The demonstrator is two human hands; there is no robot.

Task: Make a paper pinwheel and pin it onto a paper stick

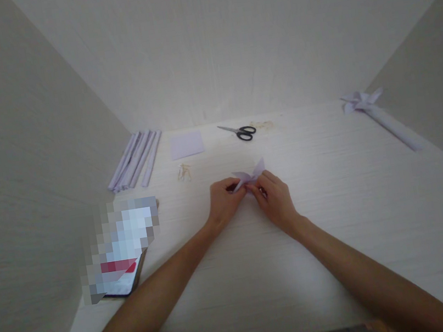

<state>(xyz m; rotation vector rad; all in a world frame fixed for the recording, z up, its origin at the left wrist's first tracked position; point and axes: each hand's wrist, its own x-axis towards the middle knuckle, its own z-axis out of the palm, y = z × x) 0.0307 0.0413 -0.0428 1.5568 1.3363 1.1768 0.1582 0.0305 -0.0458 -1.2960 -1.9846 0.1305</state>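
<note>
Near the middle of the white table, a pale lilac paper pinwheel [251,175] with pointed blades sits between my two hands. My left hand [226,197] pinches it from the left, fingers closed on the paper. From the right, my right hand [274,197] grips it too, thumb and fingers meeting close to its centre. The fingertips hide the lower part of the paper. Above and left of my hands lies a small cluster of thin, light-coloured pieces [183,172], too small to name. Scissors [240,131] with black handles rest farther back.
Several rolled paper tubes [135,161] lie at the back left, beside a lilac paper square [186,144]. A phone [128,252], partly blurred, lies by my left forearm. A finished-looking pinwheel on a paper stick [385,122] lies at right. Walls enclose the back and sides.
</note>
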